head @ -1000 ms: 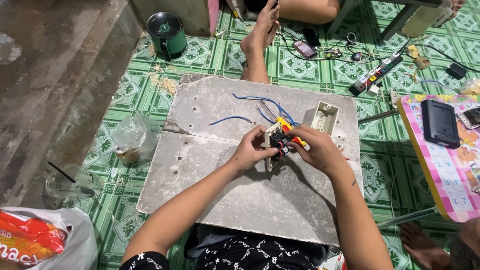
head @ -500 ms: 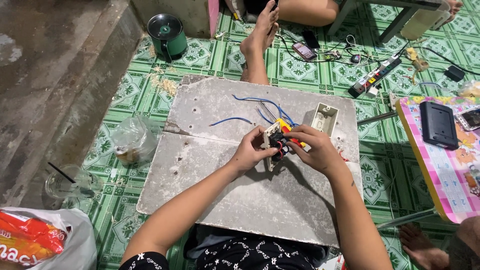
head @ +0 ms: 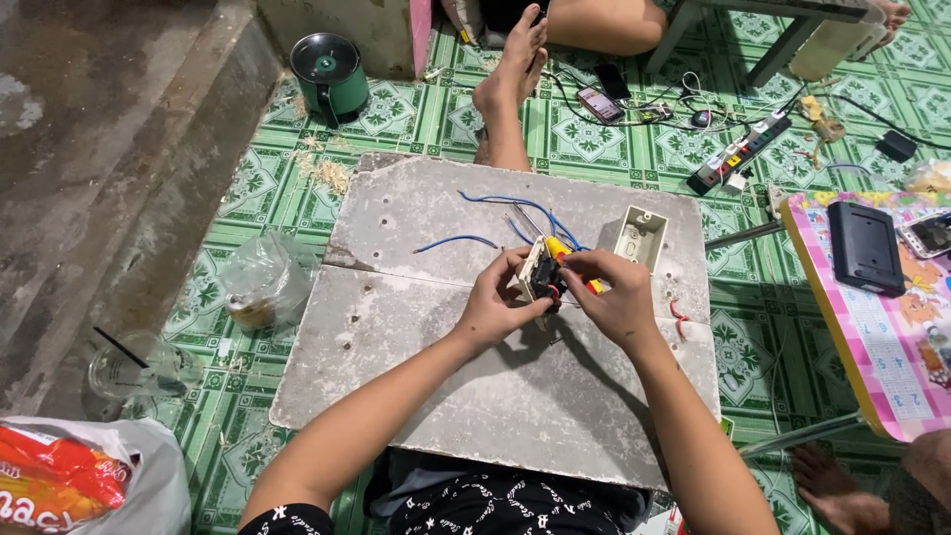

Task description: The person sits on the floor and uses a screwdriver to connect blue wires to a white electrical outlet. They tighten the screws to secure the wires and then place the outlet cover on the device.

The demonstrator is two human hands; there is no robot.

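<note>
Little has changed over the last second: both hands sit at the same spot over the middle of the grey board [head: 426, 396], and the switch part [head: 538, 277] has stayed between them. The work on its back is a small, fiddly step that goes on without any shift in grip.

The left hand [head: 498, 302] comes in from the lower left, fingers curled around the cream and black switch part, holding it tilted just above the board. The right hand [head: 616, 297] reaches in from the lower right, fingers closed on a yellow-handled screwdriver [head: 561, 250] whose tip sits against the part. Blue wires [head: 495, 213] trail off toward the board's far edge, and an open cream box [head: 641, 237] lies just beside the right hand.
</note>
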